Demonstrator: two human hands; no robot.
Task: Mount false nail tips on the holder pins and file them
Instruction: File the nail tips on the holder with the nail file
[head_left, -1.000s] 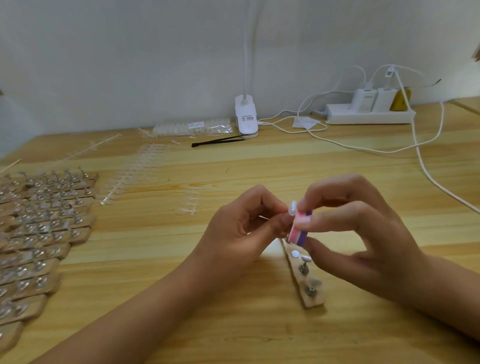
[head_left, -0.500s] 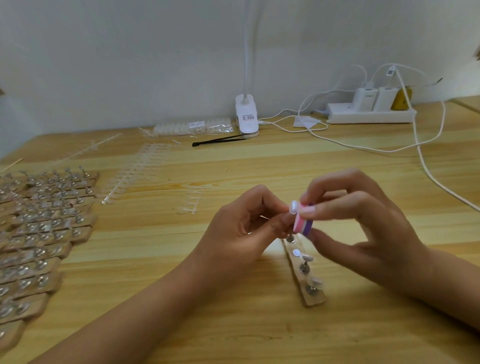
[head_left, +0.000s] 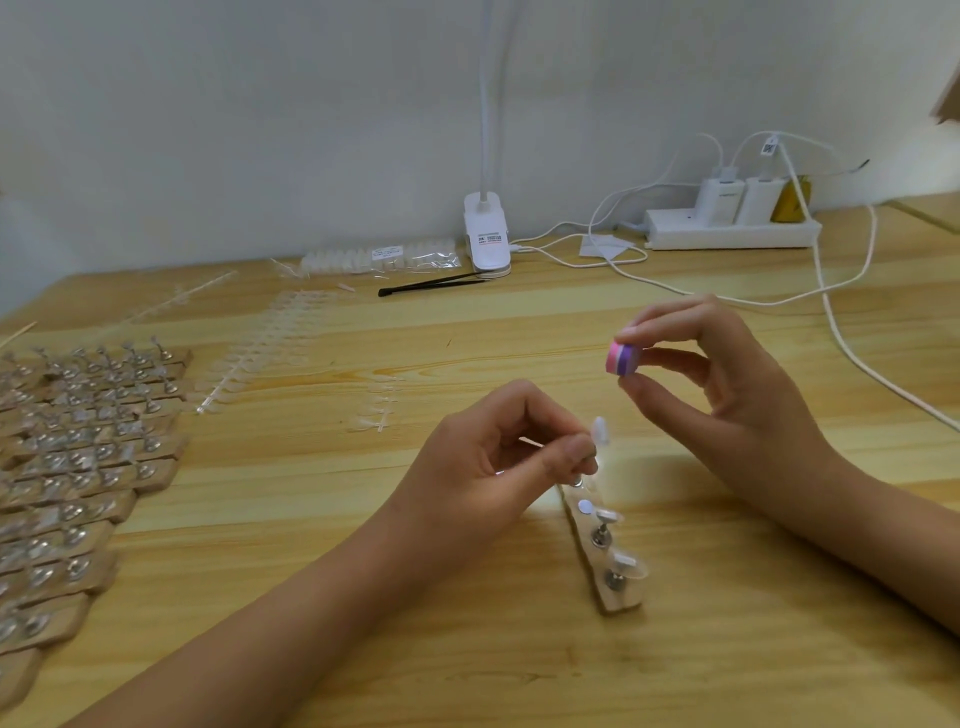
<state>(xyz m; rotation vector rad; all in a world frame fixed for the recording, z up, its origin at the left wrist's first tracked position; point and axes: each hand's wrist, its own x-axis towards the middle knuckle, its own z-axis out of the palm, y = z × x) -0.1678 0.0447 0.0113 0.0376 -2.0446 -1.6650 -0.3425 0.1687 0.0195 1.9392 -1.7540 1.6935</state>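
Just above holder (head_left: 618, 603), left hand (head_left: 488, 457) pinches nail tip (head_left: 600, 430), right hand (head_left: 727, 395) higher — pinching file block (head_left: 622, 358)

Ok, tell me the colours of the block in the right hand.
Pink and purple bands; the head view shows the block best.
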